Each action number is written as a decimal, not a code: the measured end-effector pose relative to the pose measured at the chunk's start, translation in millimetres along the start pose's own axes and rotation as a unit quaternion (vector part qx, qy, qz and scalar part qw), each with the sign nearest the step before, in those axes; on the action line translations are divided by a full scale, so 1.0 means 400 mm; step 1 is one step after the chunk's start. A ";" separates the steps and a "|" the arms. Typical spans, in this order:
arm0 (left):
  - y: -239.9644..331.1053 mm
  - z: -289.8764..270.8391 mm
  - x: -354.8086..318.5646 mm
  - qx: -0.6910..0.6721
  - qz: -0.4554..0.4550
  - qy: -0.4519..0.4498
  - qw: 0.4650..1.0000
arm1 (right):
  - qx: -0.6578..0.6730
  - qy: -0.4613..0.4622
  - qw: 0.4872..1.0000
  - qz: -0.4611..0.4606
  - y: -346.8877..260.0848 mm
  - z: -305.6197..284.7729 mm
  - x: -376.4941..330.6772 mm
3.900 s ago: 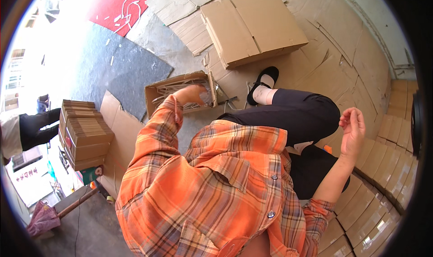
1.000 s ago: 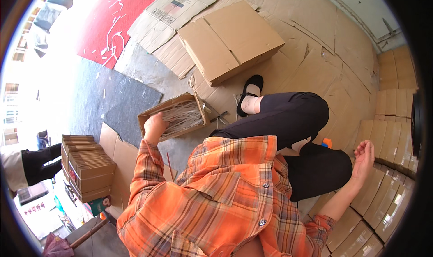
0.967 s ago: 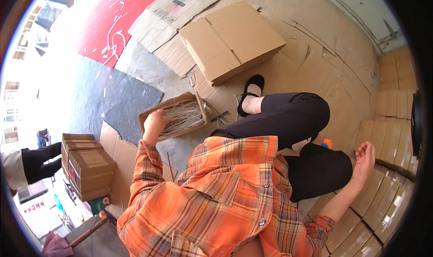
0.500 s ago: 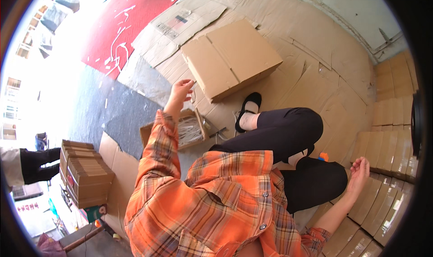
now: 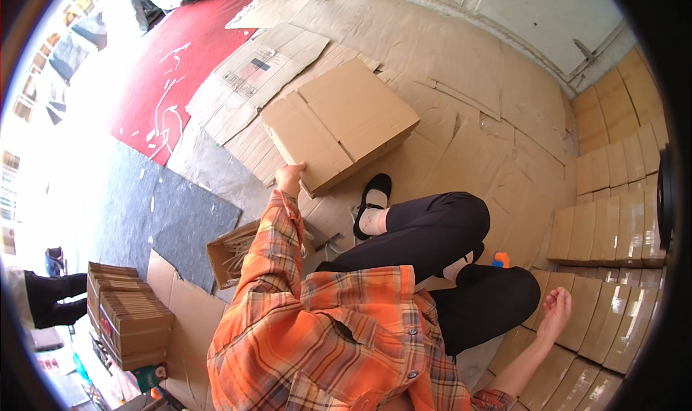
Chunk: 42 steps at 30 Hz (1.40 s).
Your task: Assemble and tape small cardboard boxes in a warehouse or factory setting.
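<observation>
A closed brown cardboard box [image 5: 360,112] lies on the floor in front of me, a dark slit along the seam of its top. My left hand [image 5: 290,177] is closed at the box's near left corner, with thumb and fingers on its edge. Out to the right, beside the stacked cartons, my right hand [image 5: 555,311] hangs in the air, its fingers curled in and nothing visible in them. Under my left forearm stands an open carton [image 5: 216,263] of pale strips, partly hidden by the sleeve.
Stacked cartons [image 5: 602,227] line the right side. Flattened cardboard [image 5: 497,151] covers the floor, with a red mat [image 5: 155,86] and a grey mat [image 5: 155,202] to the left. A strapped bundle of folded cartons [image 5: 133,314] stands at left, near another person's dark-trousered legs [image 5: 54,299].
My left hand has come down from the air beside the box onto its near left corner. The right hand's fingers have curled in more. The whole view has shifted.
</observation>
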State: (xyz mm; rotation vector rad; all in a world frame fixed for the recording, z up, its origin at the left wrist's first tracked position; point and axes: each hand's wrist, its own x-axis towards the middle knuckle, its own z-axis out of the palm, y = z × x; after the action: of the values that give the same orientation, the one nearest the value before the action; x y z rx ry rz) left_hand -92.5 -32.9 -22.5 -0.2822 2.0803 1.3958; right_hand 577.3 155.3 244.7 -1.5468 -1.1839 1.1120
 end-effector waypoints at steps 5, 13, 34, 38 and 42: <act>0.057 0.000 -0.105 -0.217 -0.082 -0.145 0.962 | 0.020 -0.018 1.000 -0.013 -0.034 0.046 -0.010; 0.145 0.051 -0.210 -0.150 -0.075 -0.234 0.958 | 0.038 -0.094 0.993 -0.051 -0.072 0.157 -0.024; 0.545 0.214 -0.761 0.128 0.836 -0.083 0.527 | 0.119 -0.120 0.985 -0.031 -0.113 0.134 -0.073; 0.468 0.316 -0.857 0.272 0.859 -0.105 0.420 | 0.175 -0.142 0.974 -0.019 -0.144 0.154 -0.011; 0.310 0.423 -0.818 0.366 0.869 -0.173 0.286 | 0.313 -0.171 0.934 0.035 -0.105 0.224 0.097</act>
State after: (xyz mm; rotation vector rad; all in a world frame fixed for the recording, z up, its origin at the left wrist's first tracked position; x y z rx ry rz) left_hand 167.7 120.2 222.4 3.0829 1.6493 0.5280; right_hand 487.7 210.9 259.8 -0.9284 -0.8610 1.6597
